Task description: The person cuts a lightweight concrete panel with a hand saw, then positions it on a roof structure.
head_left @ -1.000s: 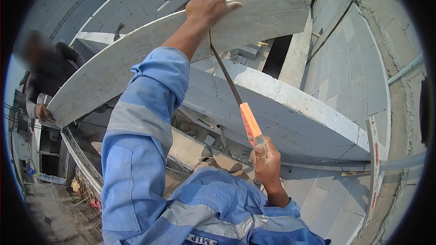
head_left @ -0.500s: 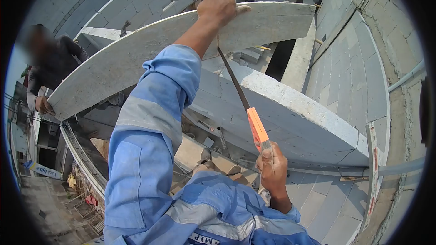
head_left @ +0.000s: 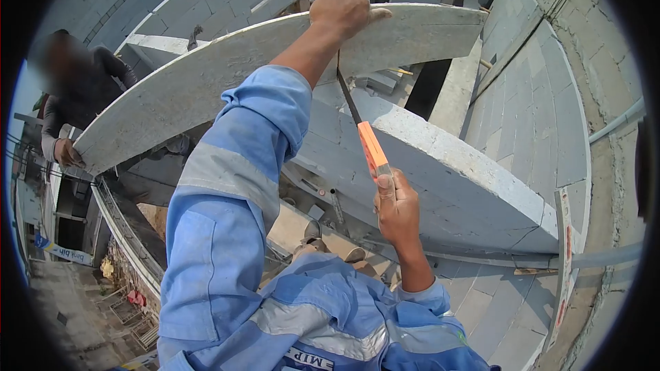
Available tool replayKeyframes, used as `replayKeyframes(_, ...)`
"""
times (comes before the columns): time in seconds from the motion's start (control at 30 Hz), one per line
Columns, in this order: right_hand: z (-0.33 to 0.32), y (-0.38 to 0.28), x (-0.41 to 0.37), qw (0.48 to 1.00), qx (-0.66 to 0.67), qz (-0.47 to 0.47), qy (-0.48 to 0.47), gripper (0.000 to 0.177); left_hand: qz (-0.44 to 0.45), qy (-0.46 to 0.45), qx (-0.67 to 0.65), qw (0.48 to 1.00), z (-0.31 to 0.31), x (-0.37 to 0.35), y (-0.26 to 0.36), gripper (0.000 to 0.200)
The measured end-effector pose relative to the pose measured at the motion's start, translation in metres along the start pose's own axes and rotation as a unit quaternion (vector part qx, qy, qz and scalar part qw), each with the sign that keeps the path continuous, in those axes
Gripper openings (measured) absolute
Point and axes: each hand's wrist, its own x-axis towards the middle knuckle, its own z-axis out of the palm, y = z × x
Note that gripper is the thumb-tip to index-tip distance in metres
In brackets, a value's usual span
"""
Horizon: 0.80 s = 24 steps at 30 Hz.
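My right hand (head_left: pixel 397 206) is wrapped round the orange handle of a hand saw (head_left: pixel 372 144). The dark blade points up and away, its far part in a cut in a long pale board (head_left: pixel 227 62). My left hand (head_left: pixel 342 14) grips the board's top edge just above the cut, with the thumb stretched along the edge to the right. The board stands on edge over a light block wall (head_left: pixel 440 141). At its left end, a co-worker's hand (head_left: pixel 69 153) holds the lower corner.
A co-worker (head_left: pixel 82 89) in dark clothing is at the left. A spirit level (head_left: pixel 564 261) leans at the right by a grey pipe (head_left: pixel 608 255). Below me are my shoes (head_left: pixel 313 230) on a ledge. Further block walls (head_left: pixel 533 89) rise to the right and behind.
The saw has been pushed up and forward, so less of its blade shows on my side of the board. My right hand moved with it. My left hand stays on the board.
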Motion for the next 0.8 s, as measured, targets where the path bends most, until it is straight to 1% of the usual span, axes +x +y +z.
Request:
replayKeyframes(0.03,0.013,0.008,0.023,1.000,-0.009,-0.018,-0.011,0.054,0.014,0.010,-0.001,1.000,0.002,-0.001,0.000,0.075)
replayKeyframes(0.07,0.010,0.011,0.019,1.000,-0.011,-0.017,-0.011,0.054,0.014,0.010,-0.003,1.000,0.004,-0.001,-0.004,0.075)
replayKeyframes(0.13,0.004,0.012,0.015,0.999,0.036,-0.006,0.001,0.054,0.015,0.014,0.017,1.000,0.006,0.004,-0.008,0.069)
replayKeyframes(0.17,-0.003,0.009,0.002,0.999,0.038,-0.004,0.007,0.054,0.022,0.013,0.015,1.000,0.007,0.001,-0.005,0.069)
replayKeyframes(0.23,-0.019,-0.003,-0.020,0.997,0.072,0.016,0.006,0.051,-0.023,-0.035,-0.034,0.999,0.007,-0.001,-0.007,0.064)
replayKeyframes(0.27,-0.018,-0.004,-0.016,0.997,0.073,0.013,0.003,0.051,-0.025,-0.032,-0.030,0.999,0.006,-0.002,-0.009,0.064)
replayKeyframes(0.33,-0.015,-0.005,-0.016,0.999,0.030,0.020,-0.002,0.050,-0.012,-0.037,-0.018,0.999,0.007,-0.006,-0.006,0.055)
replayKeyframes(0.5,-0.002,0.016,0.011,0.999,0.042,-0.012,-0.004,0.050,0.013,-0.034,0.003,0.999,-0.007,-0.011,0.001,0.058)
replayKeyframes(0.67,-0.004,0.032,-0.015,0.999,0.038,-0.039,-0.004,0.051,0.008,-0.035,-0.010,0.999,-0.005,-0.016,-0.001,0.062)
replayKeyframes(0.73,-0.017,0.022,-0.034,0.995,0.101,0.009,-0.008,0.051,0.007,-0.054,-0.018,0.998,0.000,-0.018,-0.003,0.065)
replayKeyframes(0.77,-0.017,0.021,-0.036,0.995,0.101,0.014,-0.012,0.051,-0.040,-0.066,-0.060,0.995,0.000,-0.019,-0.001,0.058)
replayKeyframes(0.8,-0.015,0.020,-0.038,0.995,0.099,0.010,-0.014,0.051,-0.039,-0.070,-0.059,0.995,0.001,-0.021,0.000,0.058)
